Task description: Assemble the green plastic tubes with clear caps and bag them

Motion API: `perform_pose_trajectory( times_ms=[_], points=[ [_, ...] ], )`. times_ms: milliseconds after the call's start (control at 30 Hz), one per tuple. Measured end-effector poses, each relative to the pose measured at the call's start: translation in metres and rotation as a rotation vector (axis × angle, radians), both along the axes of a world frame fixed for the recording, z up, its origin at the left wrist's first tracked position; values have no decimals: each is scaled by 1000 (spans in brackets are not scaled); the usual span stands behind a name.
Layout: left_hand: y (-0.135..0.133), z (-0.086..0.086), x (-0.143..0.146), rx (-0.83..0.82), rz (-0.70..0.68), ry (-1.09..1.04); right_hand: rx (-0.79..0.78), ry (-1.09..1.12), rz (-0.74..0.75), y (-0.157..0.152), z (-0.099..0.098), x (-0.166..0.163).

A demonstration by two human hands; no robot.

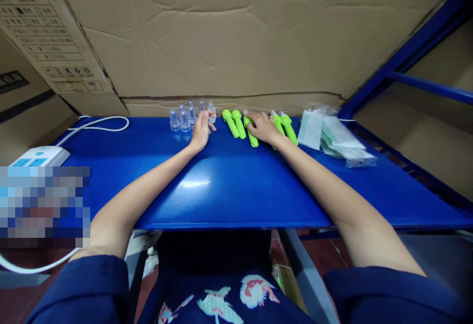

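Observation:
My left hand (201, 131) is at the back of the blue table, its fingers curled around a clear plastic cup-shaped cap (211, 106). Just left of it, several more clear caps (184, 121) stand in a loose cluster. My right hand (264, 128) reaches over a bright green flashlight-shaped body (253, 139), with thumb and fingers closed on its upper part. Two green bodies (231, 124) lie to the left of that hand. Others (289, 129) lie to its right, showing pale tips and partly covered by the hand and wrist.
Clear bags with white and pale green packets (338, 137) lie at the back right of the blue table (229, 191). A white power strip (44, 155) with its cable is at the left. Cardboard (221, 43) walls the back; a blue metal frame (417, 43) rises at the right.

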State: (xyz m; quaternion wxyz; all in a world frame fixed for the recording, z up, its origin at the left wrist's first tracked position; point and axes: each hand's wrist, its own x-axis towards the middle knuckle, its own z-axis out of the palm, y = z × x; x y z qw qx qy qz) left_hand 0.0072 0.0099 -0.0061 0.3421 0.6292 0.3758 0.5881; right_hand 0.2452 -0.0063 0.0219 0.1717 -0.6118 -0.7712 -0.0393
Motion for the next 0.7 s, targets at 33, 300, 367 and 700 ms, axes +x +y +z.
perform_pose_trajectory(
  times_ms=[33, 300, 367, 700],
  points=[
    [0, 0, 0, -3, -2, -3, -14, -3, -1, 1, 0, 2],
    [1, -1, 0, -5, -8, 28, 28, -90, -58, 6, 4, 18],
    [1, 0, 0, -10, -9, 18, 30, -102, -72, 7, 3, 22],
    [-4, 6, -1, -22, 45, 116, 53, -143, -97, 5, 2, 20]
  ],
)
